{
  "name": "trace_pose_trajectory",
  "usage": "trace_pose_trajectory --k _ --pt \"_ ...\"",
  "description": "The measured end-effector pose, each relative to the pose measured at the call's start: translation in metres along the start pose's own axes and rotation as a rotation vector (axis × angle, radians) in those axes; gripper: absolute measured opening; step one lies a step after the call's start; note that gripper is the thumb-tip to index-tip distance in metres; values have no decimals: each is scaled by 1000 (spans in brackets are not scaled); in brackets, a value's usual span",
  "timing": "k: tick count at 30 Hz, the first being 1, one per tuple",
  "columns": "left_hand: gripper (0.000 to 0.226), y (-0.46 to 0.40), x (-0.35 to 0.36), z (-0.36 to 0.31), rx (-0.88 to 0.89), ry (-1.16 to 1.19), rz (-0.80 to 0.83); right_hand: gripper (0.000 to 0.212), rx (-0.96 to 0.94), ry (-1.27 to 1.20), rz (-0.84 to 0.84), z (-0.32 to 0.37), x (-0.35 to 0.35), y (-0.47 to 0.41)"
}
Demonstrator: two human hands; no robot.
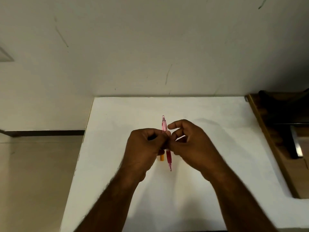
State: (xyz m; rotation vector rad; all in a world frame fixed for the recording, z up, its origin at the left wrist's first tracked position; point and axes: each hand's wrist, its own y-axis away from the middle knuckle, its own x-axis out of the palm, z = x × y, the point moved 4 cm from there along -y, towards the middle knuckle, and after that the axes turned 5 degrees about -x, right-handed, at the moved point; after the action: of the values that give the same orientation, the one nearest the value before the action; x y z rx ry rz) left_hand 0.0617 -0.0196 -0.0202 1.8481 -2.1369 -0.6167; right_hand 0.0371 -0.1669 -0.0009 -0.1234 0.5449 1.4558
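Over the table (217, 114), left hand (145, 146) and right hand (192, 143) pinch pink pen (169, 158) mid-shaft.

- The middle of the pink pen (168, 158) is being covered by the fingers of the left hand (143, 148) and the right hand (192, 144).
- An orange piece (162, 157) is being largely hidden under the left hand; its kind cannot be told.
- The wooden furniture (267, 139) is being cut off by the right edge.

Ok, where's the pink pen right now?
Head view, mid-frame over the white table, held between the left hand and right hand, tip toward the camera; a small orange piece lies to its left. The pink pen.
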Motion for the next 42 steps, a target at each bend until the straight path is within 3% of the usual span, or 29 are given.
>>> trace_pose_trajectory --k 6,10,18,33,35,40,42 --pt "16 -5 -5 3 -26 -46 64 13 85 -424 -26 -2 -10 -25" --pt "17 -5 1 4 -12 -64 100 24 98 -399 -40 -8 2 -32" --pt "18 -7 7 6 -18 -78 114 13 120 -515 -122 -13 -1 -32" --pt "20 -7 13 9 -20 -160 138 12 187 -554 -266 -29 -5 -37" --pt "20 -6 14 11 -25 -152 136 12 171 -405 -303 -35 -11 -39" --pt "20 -11 8 10 -34 -113 99 11 63 362 -252 -44 -7 -36" --pt "20 -12 8 10 -34 -120 94 12 57 532 -228 -43 -3 -35"
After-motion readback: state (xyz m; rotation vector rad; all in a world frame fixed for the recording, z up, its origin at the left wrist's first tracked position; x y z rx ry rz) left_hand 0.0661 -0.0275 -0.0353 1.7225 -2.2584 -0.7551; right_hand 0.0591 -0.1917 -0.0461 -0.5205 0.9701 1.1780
